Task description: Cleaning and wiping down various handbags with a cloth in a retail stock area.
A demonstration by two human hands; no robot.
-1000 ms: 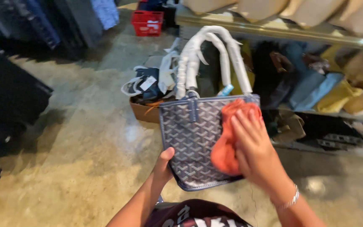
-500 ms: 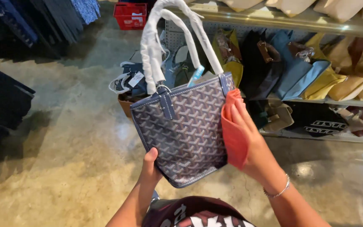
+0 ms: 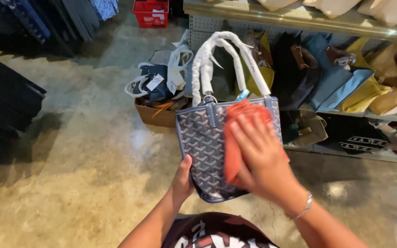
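A person looks down at a small grey tote bag (image 3: 207, 147) with a woven-look pattern, held upright in mid-air above a concrete floor (image 3: 79, 151). The left hand (image 3: 183, 180) grips the bag's lower left edge, fingers wrapped behind it, steadying it as a firm backing. The right hand (image 3: 260, 158) lies flat, fingers spread, pressing an orange cloth (image 3: 235, 138) against the bag's front panel. The white-wrapped handles (image 3: 217, 59) stand up, out of the way. Behind are a shelf (image 3: 299, 20) of bags and a cardboard box (image 3: 155, 115) of more

Mottled concrete floor (image 3: 83, 151) with cardboard box (image 3: 155, 115) and red crate (image 3: 151, 12).
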